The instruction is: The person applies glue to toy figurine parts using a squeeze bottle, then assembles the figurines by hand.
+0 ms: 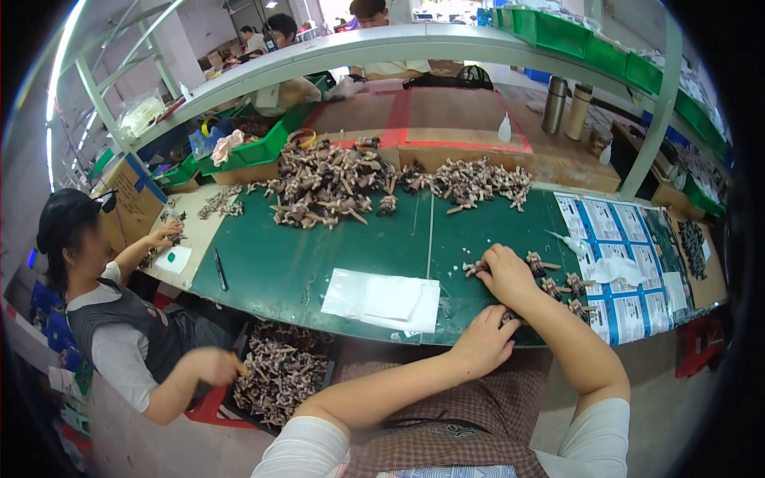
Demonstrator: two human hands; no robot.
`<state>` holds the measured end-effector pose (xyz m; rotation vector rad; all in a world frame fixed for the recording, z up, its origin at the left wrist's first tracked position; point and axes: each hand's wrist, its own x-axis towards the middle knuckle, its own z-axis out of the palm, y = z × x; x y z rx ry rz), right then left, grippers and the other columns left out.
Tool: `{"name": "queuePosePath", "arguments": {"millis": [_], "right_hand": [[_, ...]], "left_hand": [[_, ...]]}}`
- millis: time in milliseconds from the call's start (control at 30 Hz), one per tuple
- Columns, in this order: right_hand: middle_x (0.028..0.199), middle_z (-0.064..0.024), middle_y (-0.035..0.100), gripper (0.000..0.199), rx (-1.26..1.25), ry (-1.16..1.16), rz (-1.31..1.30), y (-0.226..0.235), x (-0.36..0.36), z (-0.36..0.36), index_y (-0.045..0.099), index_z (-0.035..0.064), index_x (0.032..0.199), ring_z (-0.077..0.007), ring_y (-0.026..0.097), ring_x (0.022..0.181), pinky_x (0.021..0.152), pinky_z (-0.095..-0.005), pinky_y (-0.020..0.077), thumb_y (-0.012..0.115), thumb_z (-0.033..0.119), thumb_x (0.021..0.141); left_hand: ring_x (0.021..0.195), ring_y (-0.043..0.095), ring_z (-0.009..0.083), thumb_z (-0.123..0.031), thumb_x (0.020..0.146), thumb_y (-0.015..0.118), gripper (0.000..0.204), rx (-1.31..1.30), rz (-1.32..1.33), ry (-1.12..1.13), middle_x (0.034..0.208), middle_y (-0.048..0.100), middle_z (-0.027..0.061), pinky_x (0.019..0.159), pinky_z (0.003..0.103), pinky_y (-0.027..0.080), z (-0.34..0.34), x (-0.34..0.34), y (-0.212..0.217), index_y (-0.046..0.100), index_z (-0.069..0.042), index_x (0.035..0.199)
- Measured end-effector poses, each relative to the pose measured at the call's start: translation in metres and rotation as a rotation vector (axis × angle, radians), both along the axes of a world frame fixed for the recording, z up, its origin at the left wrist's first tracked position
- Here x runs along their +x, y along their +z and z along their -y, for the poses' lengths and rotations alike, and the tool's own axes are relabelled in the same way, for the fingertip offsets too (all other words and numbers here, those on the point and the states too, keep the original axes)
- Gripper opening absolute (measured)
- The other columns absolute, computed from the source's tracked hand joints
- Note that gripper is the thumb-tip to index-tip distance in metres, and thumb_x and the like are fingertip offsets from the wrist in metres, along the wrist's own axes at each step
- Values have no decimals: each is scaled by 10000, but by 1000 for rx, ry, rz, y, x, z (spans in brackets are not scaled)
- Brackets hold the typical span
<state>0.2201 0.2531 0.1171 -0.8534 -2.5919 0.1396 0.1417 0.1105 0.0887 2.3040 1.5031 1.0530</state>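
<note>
Figurines [331,187], pale and brown, take up a good stretch of the green tabletop [279,267], their widest heap standing well ahead of the grip and off to its left. More directly ahead of the hands, and apart from them, is a lesser pile [482,182]. A white sheet [339,299] lies to the left of both hands; a slim-nozzled bottle [575,244] lies ahead and to the right.

From where I stand, the relation that counts is with the loose cluster [575,283], just right of the right hand [510,277] and its forearm. One figurine [535,261] there lies roughly crosswise, its long axis running away to the right. The right hand is clearly nearer; the left hand [484,341], closer to the person's body, would have to pass under or around that forearm.

The right fingers are drawn together, apparently pinching a small pale piece [470,270] that pokes out leftward. The left fingers are loosely curled by a small dark piece [508,317]; whether they grip it or merely touch it, I can't tell, nor how it points.
</note>
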Motion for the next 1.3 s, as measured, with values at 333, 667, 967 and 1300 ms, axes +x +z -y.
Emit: {"name": "queuePosePath", "arguments": {"millis": [333,667,967,1300], "right_hand": [[865,-109,570,169,164,-49,71,1,-9,-6,574,47,906,-292,597,848,715,-388,515,664,142,801],[914,-162,554,123,226,-149,17,-17,0,3,569,5,935,-325,590,850,709,-406,521,543,88,848],[843,-140,670,199,-279,-301,-77,21,-4,6,699,28,950,-265,661,736,672,-358,529,626,203,889],[828,-38,696,161,-768,-38,-387,26,-36,64,728,11,921,-127,649,724,657,-258,503,725,143,829]], "left_hand": [[1223,487,255,4,796,683,629,-339,593,-255,1369,362,150,989,337,481,62,-43,32,402,-37,1357],[1276,417,226,-21,796,705,643,-453,812,-184,1369,319,111,1024,350,440,113,-73,27,396,-74,1358],[1270,437,212,107,761,670,669,-596,1123,-154,1351,353,73,1061,349,388,133,-110,20,420,3,1373],[1302,462,245,129,775,643,668,-752,1263,-169,1470,348,108,1071,364,407,131,-104,25,398,4,1384]]}}
